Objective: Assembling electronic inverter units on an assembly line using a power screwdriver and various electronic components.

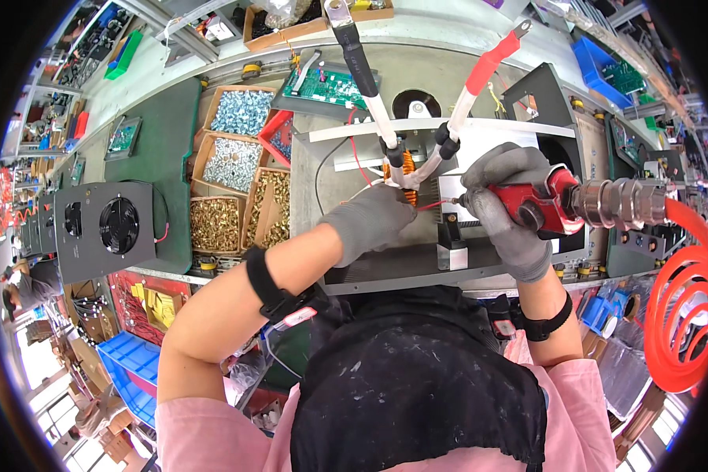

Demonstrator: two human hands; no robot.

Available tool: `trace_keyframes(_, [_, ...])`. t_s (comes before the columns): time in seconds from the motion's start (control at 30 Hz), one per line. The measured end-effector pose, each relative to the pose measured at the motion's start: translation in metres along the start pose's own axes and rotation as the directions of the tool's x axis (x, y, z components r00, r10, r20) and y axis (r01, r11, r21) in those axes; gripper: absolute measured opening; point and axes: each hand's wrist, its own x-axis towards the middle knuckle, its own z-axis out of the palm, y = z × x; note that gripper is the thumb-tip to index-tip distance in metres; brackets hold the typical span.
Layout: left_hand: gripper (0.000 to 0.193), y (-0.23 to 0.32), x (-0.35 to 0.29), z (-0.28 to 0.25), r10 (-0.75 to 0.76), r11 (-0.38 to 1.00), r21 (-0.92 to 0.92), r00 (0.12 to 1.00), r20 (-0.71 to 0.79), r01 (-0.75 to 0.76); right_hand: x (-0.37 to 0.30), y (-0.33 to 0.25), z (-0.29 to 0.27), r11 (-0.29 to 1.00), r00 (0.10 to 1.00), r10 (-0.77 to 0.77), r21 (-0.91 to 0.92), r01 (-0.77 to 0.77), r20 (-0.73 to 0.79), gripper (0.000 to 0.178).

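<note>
My left hand, in a grey glove, has its fingers pinched together on a thin red wire. The wire runs right to the tip of a red air tool. My right hand, also gloved, is wrapped round that tool, which points left; an orange air hose trails from its metal fittings. Both hands are over an open dark metal chassis. Two thick white cables rise from it, one with a black sleeve, the other with a red sleeve; each ends in a metal lug.
Cardboard bins of silvery screws and brass-coloured fasteners stand left of the chassis, beside a small red bin. A green circuit board lies behind. Farther left is a black fan panel. The orange hose coils at right.
</note>
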Motion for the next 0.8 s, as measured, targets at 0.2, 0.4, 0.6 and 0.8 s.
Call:
trace_keyframes(0.2, [0.038,0.029,-0.064,-0.019,-0.181,0.674,-0.738,0.975,-0.127,0.029,-0.002,-0.004,-0.002,0.999,1.000,-0.017,0.049,0.017,-0.009,0.022])
trace_keyframes(0.4, [0.032,0.038,-0.070,0.002,-0.197,0.405,-0.908,0.960,-0.198,-0.104,-0.001,-0.042,-0.010,0.930,0.991,-0.079,0.349,0.111,-0.104,0.033])
trace_keyframes(0.6, [0.026,0.035,-0.061,0.022,-0.037,0.172,-0.975,0.988,-0.148,-0.140,-0.004,-0.068,-0.003,0.834,0.930,-0.335,0.410,0.369,-0.154,0.038])
trace_keyframes(0.8, [0.029,0.039,-0.068,0.037,-0.012,0.245,-0.930,0.959,-0.283,-0.272,-0.004,-0.074,0.005,0.816,0.947,-0.310,0.489,0.309,-0.080,0.038])
